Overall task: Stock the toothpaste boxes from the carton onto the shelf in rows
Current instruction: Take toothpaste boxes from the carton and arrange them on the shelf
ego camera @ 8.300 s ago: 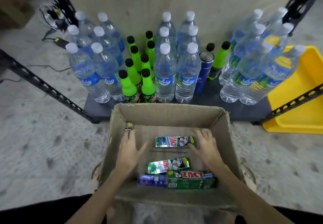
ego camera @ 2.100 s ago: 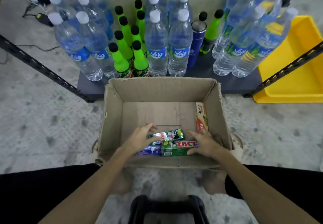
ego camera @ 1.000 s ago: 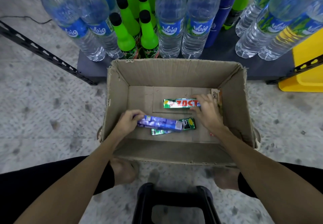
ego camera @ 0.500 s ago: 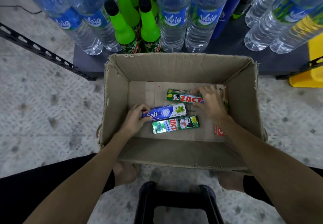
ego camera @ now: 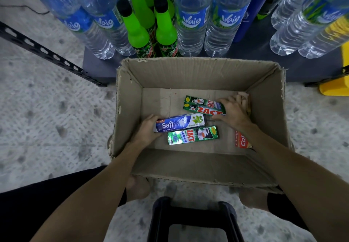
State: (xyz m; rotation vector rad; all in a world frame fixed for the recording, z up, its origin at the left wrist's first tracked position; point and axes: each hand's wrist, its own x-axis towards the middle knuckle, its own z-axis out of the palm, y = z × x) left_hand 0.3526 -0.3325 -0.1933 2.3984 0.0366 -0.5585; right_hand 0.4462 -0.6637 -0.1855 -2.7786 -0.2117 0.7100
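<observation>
An open cardboard carton (ego camera: pixel 128 98) sits on the floor in front of the low dark shelf (ego camera: pixel 94 66). Inside it, my left hand (ego camera: pixel 146 131) grips the left end of a blue Safi toothpaste box (ego camera: pixel 180 122). My right hand (ego camera: pixel 235 110) holds the right end of a green Zact box (ego camera: pixel 203 107) near the carton's far right. A second, shiny green Zact box (ego camera: pixel 192 135) lies loose on the carton floor just in front of the Safi box. A red Colgate box (ego camera: pixel 240 140) lies along the right wall, partly under my right forearm.
Water bottles (ego camera: pixel 190 19), green soda bottles (ego camera: pixel 136 26) and a dark blue flask (ego camera: pixel 249 15) crowd the shelf. A black slotted rack upright (ego camera: pixel 47 53) runs at the left. A yellow bin (ego camera: pixel 334 89) is at the right edge. A black stool (ego camera: pixel 192 221) stands under me.
Both hands have lifted their boxes off the pile and spread them apart. The view has moved closer to the carton and shelf. The Zact box in my right hand sits slightly farther back.
</observation>
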